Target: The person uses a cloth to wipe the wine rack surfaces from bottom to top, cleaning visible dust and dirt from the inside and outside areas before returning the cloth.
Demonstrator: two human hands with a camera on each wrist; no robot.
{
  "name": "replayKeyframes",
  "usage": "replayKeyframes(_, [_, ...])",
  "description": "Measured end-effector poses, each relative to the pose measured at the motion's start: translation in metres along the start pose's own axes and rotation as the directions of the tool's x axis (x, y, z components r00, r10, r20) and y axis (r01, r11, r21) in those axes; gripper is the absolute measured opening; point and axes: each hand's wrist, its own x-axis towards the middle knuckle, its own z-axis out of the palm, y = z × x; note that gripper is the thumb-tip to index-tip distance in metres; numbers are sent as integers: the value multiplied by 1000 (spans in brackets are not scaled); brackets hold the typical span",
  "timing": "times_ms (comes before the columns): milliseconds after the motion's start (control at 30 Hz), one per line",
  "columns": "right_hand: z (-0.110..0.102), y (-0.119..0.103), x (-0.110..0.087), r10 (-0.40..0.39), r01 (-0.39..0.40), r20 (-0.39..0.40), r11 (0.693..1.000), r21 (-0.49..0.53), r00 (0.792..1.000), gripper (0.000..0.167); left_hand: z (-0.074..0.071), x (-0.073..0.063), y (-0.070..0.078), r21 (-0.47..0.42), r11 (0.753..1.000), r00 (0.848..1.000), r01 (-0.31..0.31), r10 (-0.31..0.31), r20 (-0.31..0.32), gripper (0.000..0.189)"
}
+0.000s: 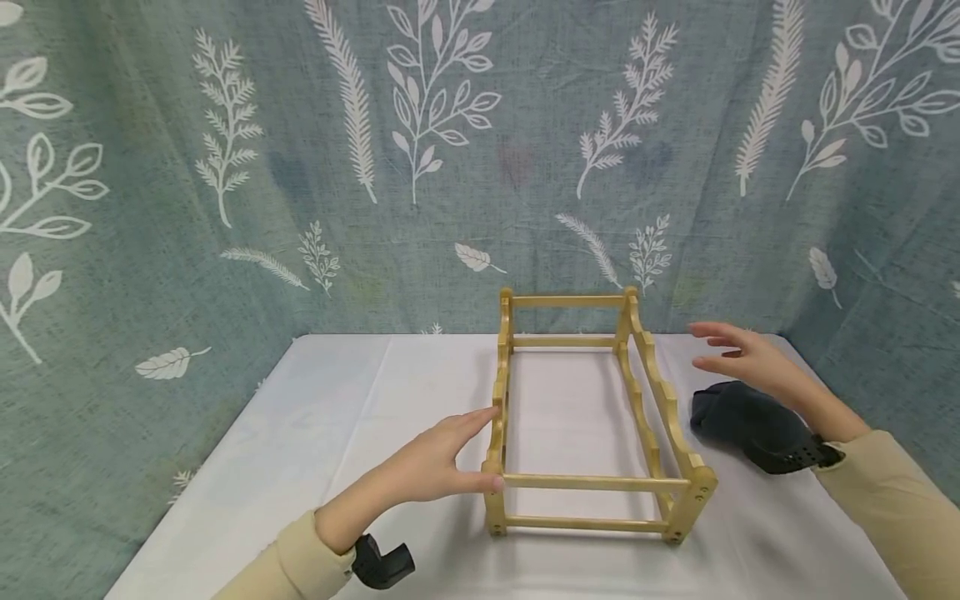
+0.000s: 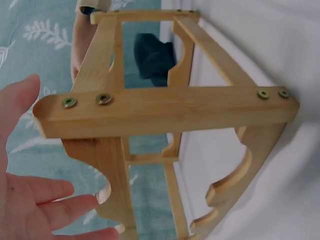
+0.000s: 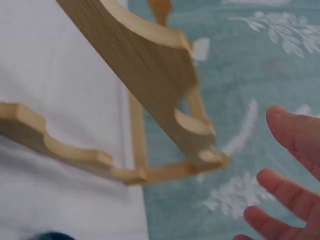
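A light wooden rack (image 1: pixel 600 482) with two tiers of scalloped side rails and round-ended posts stands upright on the white table. My left hand (image 1: pixel 442 458) is at its near left corner, fingers spread and extended. In the left wrist view its fingertips (image 2: pixel 107 234) lie at the scalloped rail; whether they touch cannot be told. Off the rack's right side, my right hand (image 1: pixel 750 358) hovers with fingers apart and nothing between them. The right wrist view shows that hand (image 3: pixel 295 190) apart from the rack's rails (image 3: pixel 150 60).
A crumpled dark blue cloth item (image 1: pixel 723 412) lies on the table below the right hand, partly behind the wrist camera (image 1: pixel 787 454). Green leaf-patterned curtain (image 1: pixel 517 167) hangs behind the white tabletop (image 1: pixel 405 392) and along both sides.
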Motion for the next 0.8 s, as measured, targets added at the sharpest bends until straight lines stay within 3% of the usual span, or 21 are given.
replayKeyframes(200, [15, -4, 28, -56, 58, 95, 998, -27, 994, 62, 0, 0, -1, -43, 999, 998, 23, -25, -56, 79])
replayKeyframes(367, [24, 2, 44, -41, 45, 140, 999, -21, 989, 67, 5, 1, -2, -132, 991, 997, -33, 23, -77, 61])
replayKeyframes(533, [30, 9, 51, -65, 66, 125, 998, -3, 990, 68, 11, 2, -7, -211, 975, 996, -69, 55, -70, 44])
replayKeyframes(800, [35, 13, 58, -66, 66, 113, 998, 1, 991, 68, 13, 3, -10, -244, 966, 995, -82, 64, -81, 35])
